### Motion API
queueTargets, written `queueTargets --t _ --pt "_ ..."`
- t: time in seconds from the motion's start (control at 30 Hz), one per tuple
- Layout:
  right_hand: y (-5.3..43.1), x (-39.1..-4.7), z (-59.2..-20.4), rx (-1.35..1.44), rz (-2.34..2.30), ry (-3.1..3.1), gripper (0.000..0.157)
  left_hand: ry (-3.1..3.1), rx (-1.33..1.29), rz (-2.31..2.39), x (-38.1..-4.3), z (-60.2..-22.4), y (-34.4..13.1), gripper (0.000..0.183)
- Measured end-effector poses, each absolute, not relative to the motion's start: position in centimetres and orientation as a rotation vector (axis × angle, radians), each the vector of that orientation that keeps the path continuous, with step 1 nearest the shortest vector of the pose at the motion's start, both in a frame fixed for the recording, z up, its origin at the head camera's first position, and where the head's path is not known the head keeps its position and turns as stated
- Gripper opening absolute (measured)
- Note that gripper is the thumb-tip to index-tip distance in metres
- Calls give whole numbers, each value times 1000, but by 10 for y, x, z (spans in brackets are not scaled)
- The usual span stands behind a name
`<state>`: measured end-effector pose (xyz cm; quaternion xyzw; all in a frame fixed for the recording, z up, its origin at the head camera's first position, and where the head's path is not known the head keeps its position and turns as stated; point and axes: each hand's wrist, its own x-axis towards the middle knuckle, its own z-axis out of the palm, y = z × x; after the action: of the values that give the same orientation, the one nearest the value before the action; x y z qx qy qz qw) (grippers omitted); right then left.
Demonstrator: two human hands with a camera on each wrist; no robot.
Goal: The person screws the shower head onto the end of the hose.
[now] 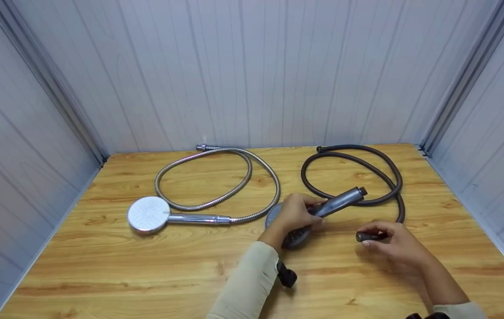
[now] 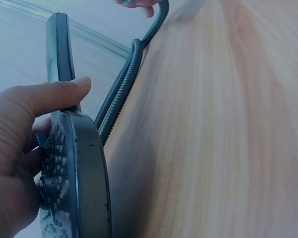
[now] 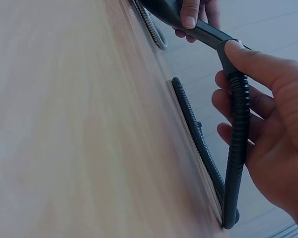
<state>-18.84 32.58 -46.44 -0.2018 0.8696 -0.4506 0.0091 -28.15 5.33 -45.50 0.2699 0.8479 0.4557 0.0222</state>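
Observation:
My left hand (image 1: pixel 295 213) grips a dark grey shower head (image 2: pixel 92 168) by the neck, thumb across the handle. Its handle (image 1: pixel 338 201) slants up to the right, ending in a bare threaded tip (image 1: pixel 362 191). In my right hand (image 1: pixel 396 243), thumb and fingers pinch the end fitting (image 3: pixel 227 57) of a black shower hose (image 3: pixel 237 139). That fitting's open end (image 1: pixel 359 237) faces left, below and apart from the threaded tip in the head view. From my right hand the hose runs back to a loop lying on the table.
A chrome shower head (image 1: pixel 149 214) lies on the left of the wooden table (image 1: pixel 145 274), joined to a looped chrome hose (image 1: pixel 274 177). The black hose's other end (image 1: pixel 319 149) lies near the back edge. Pale panel walls (image 1: pixel 252 75) enclose the back and both sides.

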Motion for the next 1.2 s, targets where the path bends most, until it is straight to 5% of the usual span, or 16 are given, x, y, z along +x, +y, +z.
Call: queueTargets --t 1.2 --pt "328 -190 -449 -631 -1516 2777 24 2736 1042 1314 -270 -440 37 49"
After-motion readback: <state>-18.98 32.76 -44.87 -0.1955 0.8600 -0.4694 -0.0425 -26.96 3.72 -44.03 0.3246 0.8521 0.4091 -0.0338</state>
